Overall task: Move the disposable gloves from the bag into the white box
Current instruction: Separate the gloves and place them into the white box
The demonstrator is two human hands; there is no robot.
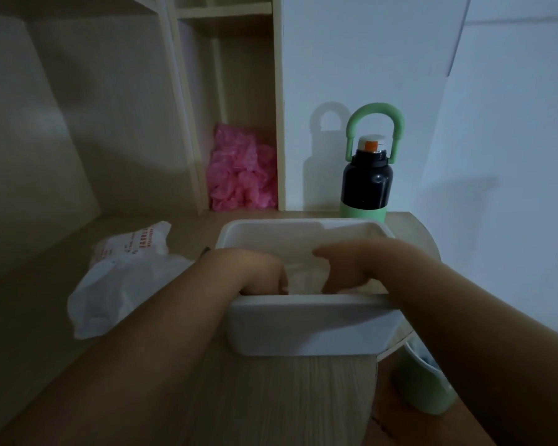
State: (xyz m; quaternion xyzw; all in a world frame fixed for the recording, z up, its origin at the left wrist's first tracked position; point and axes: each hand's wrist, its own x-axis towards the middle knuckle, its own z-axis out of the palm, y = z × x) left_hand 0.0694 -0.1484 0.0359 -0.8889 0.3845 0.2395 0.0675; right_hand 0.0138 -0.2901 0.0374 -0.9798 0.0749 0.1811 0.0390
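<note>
The white box (306,326) stands on the wooden desk in front of me. Both my hands reach down into it. My left hand (258,272) and my right hand (345,268) are on a pale, translucent wad of disposable gloves (306,275) that lies in the box between them. The box's near wall hides my fingertips, so the grip itself is not visible. A crumpled white plastic bag (123,278) with red print lies on the desk to the left of the box.
A black and green bottle (366,181) with a green loop handle stands behind the box by the wall. Pink plastic items (242,175) fill a shelf niche at the back. A green bin (422,378) sits below the desk's rounded right edge.
</note>
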